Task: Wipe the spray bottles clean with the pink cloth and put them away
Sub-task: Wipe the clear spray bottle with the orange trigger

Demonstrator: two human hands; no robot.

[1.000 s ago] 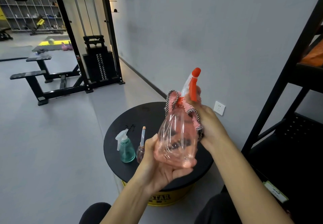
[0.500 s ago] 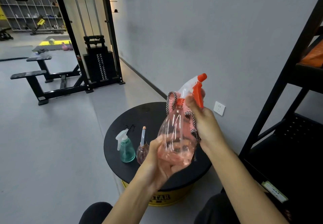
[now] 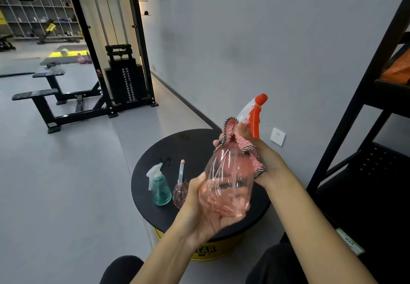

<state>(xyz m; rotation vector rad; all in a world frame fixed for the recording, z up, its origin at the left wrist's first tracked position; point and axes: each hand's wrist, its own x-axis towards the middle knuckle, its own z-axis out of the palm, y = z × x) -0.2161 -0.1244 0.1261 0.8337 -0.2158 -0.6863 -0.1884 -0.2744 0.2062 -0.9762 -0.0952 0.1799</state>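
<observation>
I hold a clear pink spray bottle point(image 3: 228, 179) with an orange trigger in front of me, tilted with its nozzle up and to the right. My left hand point(image 3: 206, 212) cups and grips its base. My right hand point(image 3: 264, 157) wraps the pink cloth point(image 3: 246, 144) around the bottle's neck and shoulder. A teal spray bottle point(image 3: 158, 187) and a small pink bottle with a tall thin cap point(image 3: 180, 191) stand upright on the round black table point(image 3: 177, 150) below.
A black metal shelf unit point(image 3: 363, 110) stands close on the right, holding something orange. The grey wall with a white socket point(image 3: 277, 136) is right behind the table. A weight machine and benches point(image 3: 93, 97) stand at the far left across open floor.
The bottle has turned between my hands, its nozzle swinging to the right. The cloth in my right hand has slid around the neck and shoulder.
</observation>
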